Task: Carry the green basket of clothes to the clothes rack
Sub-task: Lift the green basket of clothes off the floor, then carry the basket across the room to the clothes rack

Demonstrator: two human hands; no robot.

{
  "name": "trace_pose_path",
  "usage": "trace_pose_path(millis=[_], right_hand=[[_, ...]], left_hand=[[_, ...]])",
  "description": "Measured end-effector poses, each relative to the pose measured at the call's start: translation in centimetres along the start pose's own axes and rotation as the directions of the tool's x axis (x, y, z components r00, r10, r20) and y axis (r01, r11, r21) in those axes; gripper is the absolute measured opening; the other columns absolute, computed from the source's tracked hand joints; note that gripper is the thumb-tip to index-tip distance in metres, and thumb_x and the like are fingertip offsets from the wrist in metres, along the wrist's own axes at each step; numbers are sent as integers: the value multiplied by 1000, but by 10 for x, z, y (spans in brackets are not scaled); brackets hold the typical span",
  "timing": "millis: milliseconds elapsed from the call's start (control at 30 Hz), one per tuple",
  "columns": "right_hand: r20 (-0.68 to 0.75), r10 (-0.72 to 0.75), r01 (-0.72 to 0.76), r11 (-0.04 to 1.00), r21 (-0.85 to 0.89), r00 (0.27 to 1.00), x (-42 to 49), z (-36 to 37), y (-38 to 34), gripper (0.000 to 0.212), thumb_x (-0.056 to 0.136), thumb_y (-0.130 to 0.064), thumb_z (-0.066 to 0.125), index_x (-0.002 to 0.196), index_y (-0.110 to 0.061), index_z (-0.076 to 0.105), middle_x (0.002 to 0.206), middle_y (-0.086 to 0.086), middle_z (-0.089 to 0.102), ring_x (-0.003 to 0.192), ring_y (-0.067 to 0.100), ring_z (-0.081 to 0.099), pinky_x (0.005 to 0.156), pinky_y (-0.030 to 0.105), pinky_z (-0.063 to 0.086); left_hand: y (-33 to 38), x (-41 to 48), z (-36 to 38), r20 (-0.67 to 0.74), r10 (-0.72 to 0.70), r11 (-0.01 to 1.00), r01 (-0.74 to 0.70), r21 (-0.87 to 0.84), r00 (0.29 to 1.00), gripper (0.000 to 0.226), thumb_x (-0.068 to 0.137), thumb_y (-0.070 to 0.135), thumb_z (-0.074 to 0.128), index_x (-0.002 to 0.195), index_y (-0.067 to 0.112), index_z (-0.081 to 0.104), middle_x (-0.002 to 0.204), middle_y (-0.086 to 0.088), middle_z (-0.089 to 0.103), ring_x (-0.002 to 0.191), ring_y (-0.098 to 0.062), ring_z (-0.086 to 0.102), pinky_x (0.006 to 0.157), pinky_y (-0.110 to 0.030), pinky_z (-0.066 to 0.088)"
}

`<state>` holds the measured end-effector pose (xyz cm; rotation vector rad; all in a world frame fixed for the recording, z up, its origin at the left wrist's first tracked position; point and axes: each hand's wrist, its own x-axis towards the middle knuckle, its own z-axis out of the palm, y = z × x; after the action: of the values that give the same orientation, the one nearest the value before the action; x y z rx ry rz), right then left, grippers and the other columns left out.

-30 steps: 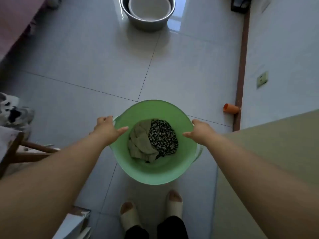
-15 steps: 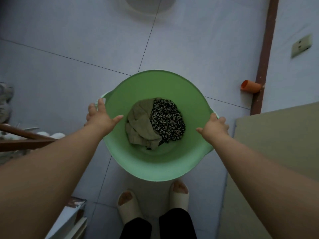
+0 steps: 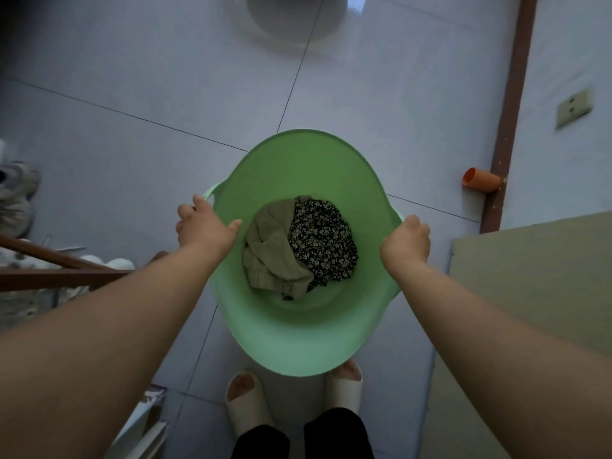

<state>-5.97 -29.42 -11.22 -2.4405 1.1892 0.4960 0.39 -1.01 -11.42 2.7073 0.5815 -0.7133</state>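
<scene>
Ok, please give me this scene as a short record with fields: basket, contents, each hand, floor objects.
basket: green basket, held over the tiled floor
contents: olive garment beside dark floral garment
left hand: grips the left rim, thumb inside
right hand: grips the right rim
floor objects: orange cup lying by the wall; slippers below the basket

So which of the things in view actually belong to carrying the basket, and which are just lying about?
Belongs to the job:
- green basket
- olive garment and dark floral garment inside it
- left hand and right hand, gripping the handles at its rim

Just lying about:
- orange cup by the wall
- shoes at left
- wooden frame
</scene>
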Motion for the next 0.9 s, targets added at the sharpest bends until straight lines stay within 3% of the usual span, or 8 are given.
trace_pose_path(millis=[400, 733, 900], right_hand=[[-65, -170, 167, 985, -52, 983, -69, -149, -91, 33, 92, -3, 40, 124, 2, 46, 127, 22, 46, 111, 38, 51, 86, 42, 45], [-199, -325, 322, 946, -48, 925, -157, -302, -162, 30, 89, -2, 43, 117, 2, 52, 120, 22, 51, 102, 36, 56, 74, 37, 44], [-281, -387, 393, 919, -38, 878, -210, -382, -194, 27, 87, -3, 44, 109, 2, 58, 115, 22, 58, 97, 37, 59, 70, 34, 43]], left_hand=[[12, -54, -166, -72, -13, 999, 9, -51, 997, 95, 82, 47, 63, 149, 2, 14, 144, -27, 28, 125, -46, 45, 103, -46, 41], [13, -126, -343, -219, 2, 991, -31, -127, 976, 82, 78, 43, 67, 141, 2, 33, 139, -28, 38, 120, -44, 50, 99, -43, 43], [6, -167, -438, -272, 84, 992, -106, -65, 959, 66, 80, 42, 64, 128, -2, 50, 134, -27, 51, 122, -40, 51, 98, -38, 43]])
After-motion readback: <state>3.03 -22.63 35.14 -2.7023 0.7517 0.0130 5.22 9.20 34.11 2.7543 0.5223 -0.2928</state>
